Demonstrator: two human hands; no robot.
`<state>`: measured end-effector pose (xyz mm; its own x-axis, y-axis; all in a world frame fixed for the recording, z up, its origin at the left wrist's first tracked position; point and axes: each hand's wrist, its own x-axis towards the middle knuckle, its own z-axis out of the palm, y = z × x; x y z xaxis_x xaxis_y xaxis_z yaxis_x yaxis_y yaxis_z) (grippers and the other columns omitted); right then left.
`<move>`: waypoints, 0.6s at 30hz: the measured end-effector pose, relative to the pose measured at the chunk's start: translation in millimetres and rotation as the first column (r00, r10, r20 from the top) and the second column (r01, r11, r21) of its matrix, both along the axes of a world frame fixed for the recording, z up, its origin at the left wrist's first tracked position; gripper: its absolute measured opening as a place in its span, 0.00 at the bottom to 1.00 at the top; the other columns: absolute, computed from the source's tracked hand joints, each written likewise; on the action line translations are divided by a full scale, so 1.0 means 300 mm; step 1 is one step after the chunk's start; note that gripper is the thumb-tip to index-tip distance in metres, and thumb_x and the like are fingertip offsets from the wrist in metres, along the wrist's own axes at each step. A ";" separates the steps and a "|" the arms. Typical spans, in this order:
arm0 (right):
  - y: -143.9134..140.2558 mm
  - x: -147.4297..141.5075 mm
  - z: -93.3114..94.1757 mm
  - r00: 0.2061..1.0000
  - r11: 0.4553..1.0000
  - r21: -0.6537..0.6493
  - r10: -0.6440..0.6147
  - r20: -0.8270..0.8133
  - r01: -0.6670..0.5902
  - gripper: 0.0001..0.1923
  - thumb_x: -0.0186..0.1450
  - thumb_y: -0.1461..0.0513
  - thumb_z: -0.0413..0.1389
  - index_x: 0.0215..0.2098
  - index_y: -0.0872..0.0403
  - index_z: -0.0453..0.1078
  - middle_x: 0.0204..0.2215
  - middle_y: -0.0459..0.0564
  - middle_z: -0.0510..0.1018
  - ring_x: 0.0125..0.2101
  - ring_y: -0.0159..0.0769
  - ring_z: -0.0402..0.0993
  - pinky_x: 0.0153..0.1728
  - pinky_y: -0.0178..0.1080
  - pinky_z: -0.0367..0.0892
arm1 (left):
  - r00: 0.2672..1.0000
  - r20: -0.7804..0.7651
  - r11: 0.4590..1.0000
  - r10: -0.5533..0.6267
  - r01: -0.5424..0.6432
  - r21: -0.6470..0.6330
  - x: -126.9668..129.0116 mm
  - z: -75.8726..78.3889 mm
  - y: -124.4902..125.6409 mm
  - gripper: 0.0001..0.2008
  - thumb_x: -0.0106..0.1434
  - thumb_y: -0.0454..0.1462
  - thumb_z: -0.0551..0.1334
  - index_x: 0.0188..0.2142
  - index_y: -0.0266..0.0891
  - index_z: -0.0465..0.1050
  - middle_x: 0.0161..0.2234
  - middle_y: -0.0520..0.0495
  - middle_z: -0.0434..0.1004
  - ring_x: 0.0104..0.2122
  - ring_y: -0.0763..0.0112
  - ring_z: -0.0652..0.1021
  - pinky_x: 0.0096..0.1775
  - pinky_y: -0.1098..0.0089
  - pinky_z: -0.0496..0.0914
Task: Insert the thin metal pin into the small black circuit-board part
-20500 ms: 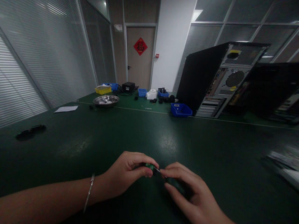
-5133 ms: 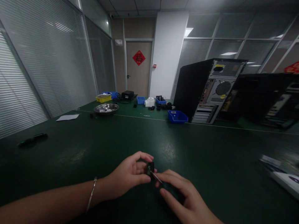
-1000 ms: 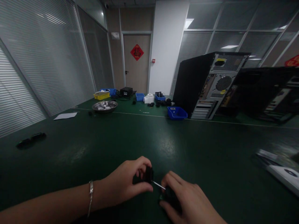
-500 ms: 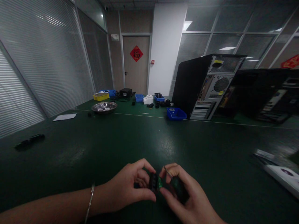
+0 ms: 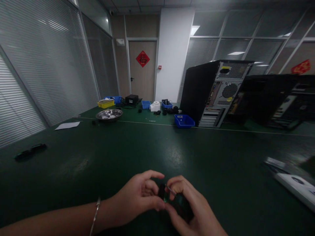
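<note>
My left hand (image 5: 141,198) is low in the middle, a bracelet on its wrist. Its thumb and curled fingers hold a small black block (image 5: 161,191) with a bit of green on its right side; the index finger is lifted away. Close against it on the right, my right hand (image 5: 194,203) is closed around what looks like a screwdriver (image 5: 182,206): a dark handle lies in the palm and a thin metal shaft points up-left toward the block. The right thumb tip meets the block's lower end. Shadow and blur hide details of the block.
A dark green table (image 5: 118,147) extends forward. Far off are a metal bowl (image 5: 109,114), a blue bin (image 5: 184,121) and a computer tower (image 5: 211,93). To the left lie a dark object (image 5: 31,151) and paper (image 5: 67,125); a white device (image 5: 296,188) is at right.
The right hand has come in toward the left, and the metal shaft has moved left to the block. The left index finger has lifted off the block. The view has shifted slightly.
</note>
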<state>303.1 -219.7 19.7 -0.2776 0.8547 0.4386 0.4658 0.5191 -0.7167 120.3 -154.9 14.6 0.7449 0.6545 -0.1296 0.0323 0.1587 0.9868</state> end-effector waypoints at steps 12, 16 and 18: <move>0.005 -0.012 0.000 0.992 0.990 0.139 0.014 0.122 -0.031 0.11 0.58 0.71 0.52 0.34 0.50 0.57 0.34 0.48 0.75 0.33 0.33 0.75 0.30 0.29 0.69 | 0.991 0.106 0.990 -0.077 0.089 -0.111 0.011 0.020 -0.009 0.11 0.55 0.37 0.66 0.37 0.33 0.74 0.34 0.45 0.77 0.32 0.72 0.77 0.39 0.69 0.69; 0.004 -0.009 0.002 0.992 0.988 0.144 0.039 0.122 -0.056 0.11 0.60 0.71 0.52 0.36 0.50 0.58 0.38 0.51 0.75 0.36 0.33 0.76 0.34 0.30 0.70 | 0.992 0.103 0.997 -0.077 0.080 -0.021 0.012 0.034 -0.005 0.10 0.58 0.37 0.64 0.38 0.33 0.73 0.36 0.45 0.76 0.37 0.69 0.76 0.42 0.67 0.67; 0.000 0.000 0.002 0.995 0.988 0.152 0.015 0.098 -0.030 0.11 0.60 0.70 0.53 0.36 0.50 0.59 0.42 0.53 0.74 0.39 0.35 0.75 0.38 0.32 0.70 | 0.994 0.110 0.999 0.009 -0.014 0.046 0.001 0.039 0.025 0.11 0.60 0.39 0.62 0.40 0.33 0.72 0.36 0.45 0.75 0.37 0.68 0.75 0.41 0.67 0.67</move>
